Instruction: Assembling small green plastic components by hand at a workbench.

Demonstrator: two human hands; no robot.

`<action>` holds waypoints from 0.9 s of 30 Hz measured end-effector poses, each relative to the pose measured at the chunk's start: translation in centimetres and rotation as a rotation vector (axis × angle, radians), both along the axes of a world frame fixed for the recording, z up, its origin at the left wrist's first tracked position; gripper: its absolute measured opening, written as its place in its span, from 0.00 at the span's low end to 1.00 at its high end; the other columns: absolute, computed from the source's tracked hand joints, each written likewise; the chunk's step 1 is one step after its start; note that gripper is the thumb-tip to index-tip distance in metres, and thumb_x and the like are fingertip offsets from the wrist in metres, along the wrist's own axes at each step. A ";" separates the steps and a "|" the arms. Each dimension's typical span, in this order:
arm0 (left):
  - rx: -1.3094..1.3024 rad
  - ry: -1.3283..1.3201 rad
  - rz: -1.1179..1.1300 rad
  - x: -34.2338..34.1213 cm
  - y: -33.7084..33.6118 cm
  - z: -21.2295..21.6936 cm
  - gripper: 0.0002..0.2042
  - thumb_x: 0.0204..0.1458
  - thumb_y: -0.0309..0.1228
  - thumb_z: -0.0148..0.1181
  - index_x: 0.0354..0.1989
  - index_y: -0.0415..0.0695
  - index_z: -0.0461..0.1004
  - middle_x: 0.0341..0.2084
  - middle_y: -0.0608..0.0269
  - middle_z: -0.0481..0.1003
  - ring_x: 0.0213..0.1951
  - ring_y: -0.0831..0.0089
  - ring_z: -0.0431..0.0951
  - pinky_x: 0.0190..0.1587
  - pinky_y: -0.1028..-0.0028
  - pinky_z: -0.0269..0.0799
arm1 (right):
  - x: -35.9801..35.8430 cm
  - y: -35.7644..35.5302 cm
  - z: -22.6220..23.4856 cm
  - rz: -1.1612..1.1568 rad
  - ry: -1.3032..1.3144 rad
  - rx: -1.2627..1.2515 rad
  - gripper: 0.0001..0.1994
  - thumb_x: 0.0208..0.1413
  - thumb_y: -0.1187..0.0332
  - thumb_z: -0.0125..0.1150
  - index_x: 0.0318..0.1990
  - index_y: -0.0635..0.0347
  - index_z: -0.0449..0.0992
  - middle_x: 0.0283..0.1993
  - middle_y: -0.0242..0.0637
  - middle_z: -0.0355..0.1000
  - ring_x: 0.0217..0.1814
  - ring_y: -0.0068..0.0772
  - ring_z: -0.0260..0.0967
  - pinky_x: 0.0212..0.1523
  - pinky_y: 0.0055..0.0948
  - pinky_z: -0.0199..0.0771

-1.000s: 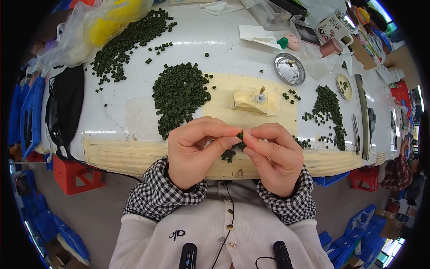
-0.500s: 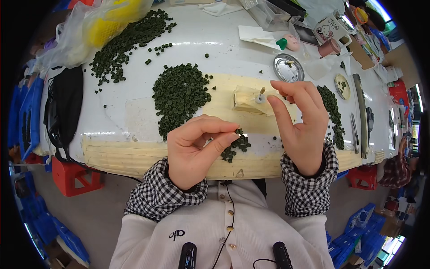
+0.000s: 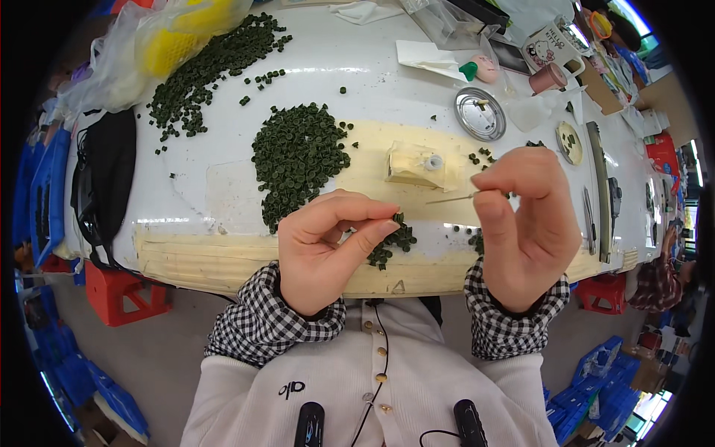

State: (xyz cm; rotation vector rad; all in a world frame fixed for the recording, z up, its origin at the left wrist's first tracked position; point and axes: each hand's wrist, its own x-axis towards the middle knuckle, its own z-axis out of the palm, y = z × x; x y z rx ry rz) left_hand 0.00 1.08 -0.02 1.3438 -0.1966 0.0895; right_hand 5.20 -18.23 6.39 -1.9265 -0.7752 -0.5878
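My left hand pinches a small dark green bead between thumb and forefinger above the table's near edge. My right hand is raised to the right and grips a thin needle whose tip points left toward the bead; the two are apart. Just below my left fingers lies a small cluster of green beads. A large heap of the same beads sits farther back on the white table. A small yellowish block with a white knob stands behind my hands.
More green beads spread at the back left beside a clear bag with yellow contents. A black bag lies at the left edge. A round metal lid, a mug and a tape roll stand back right.
My hands were together at the table edge; my right hand has since pulled away to the right and upward with the needle, while my left hand stayed holding a bead.
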 end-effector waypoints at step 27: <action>0.048 -0.009 0.020 -0.1 0.1 0.1 0.09 0.50 0.14 0.61 0.40 0.32 0.77 0.37 0.56 0.77 0.38 0.76 0.76 0.40 0.79 0.70 | 0.3 1.1 -1.9 -0.031 0.255 0.203 0.05 0.56 0.75 0.62 0.33 0.67 0.73 0.31 0.36 0.72 0.30 0.27 0.73 0.36 0.21 0.74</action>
